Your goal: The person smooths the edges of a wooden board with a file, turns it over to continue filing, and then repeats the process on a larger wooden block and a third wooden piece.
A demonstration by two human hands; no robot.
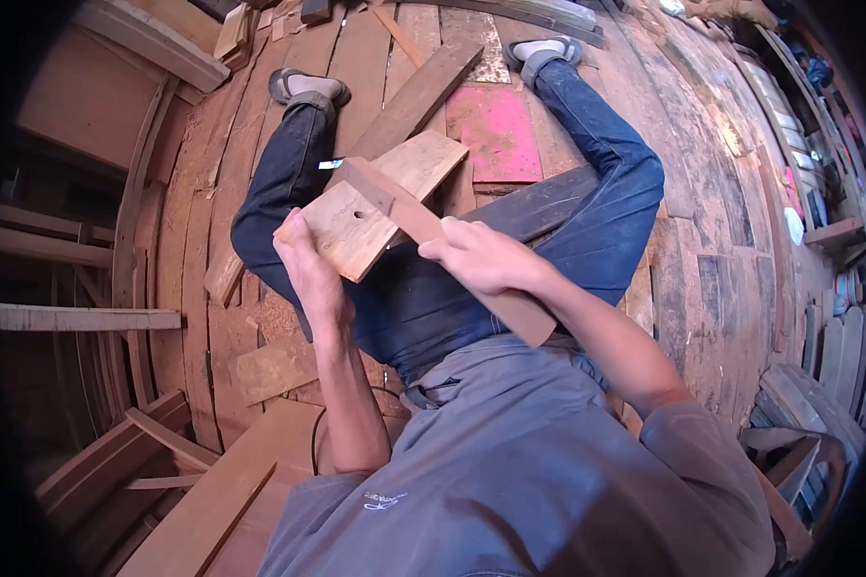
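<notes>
Left hand: forearm comes straight up off the torso, wrist cocked. Thumb lies along the near-left edge of the light board and the fingers wrap behind it. Closed grip on that edge, board held in the air over the lap, tilted.

Right hand: elbow bent, forearm comes in from the right, fist clamped round the dark strip at about mid-length. Knuckles face the left hand, the two hands close but not touching.

Strip lies diagonally across the board's top face, in contact with it. One end runs up-left from the right grip to the board's far edge. The other end sticks out behind the fist toward the shirt.

Board has a small hole, between the left thumb and the strip.

Beyond both grips: legs in jeans spread on the plank floor. Between the legs, past the board, lie a pink panel and a long plank set on the diagonal. A darker plank shows just beyond the right fist, passing under the right leg. Small blue-white object at the board's far-left corner, can't tell what it is.
</notes>
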